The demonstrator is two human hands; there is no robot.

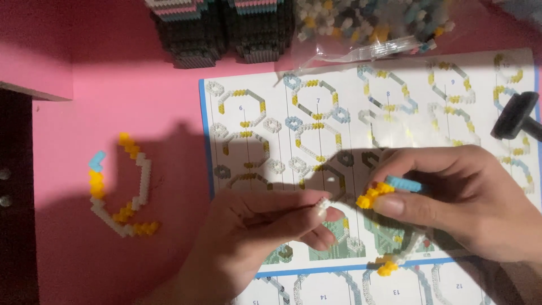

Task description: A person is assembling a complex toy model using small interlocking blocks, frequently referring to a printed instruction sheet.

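Observation:
My left hand [257, 226] pinches a tiny white brick [323, 201] between thumb and forefinger over the instruction sheet [339, 130]. Close to its right, my right hand [457, 197] grips a small assembly of yellow bricks [372, 196] with a light blue piece [403, 183] on top. The two hands' fingertips are a short gap apart. Below my right hand, a white and yellow chain piece [389, 264] lies on the sheet, partly hidden by the hand.
A curved white, yellow and blue brick chain [127, 197] lies on the pink table at left. Dark stacked brick blocks [220, 28] and a clear bag of loose bricks [367, 25] stand at the back. A black tool [516, 116] rests at the sheet's right edge.

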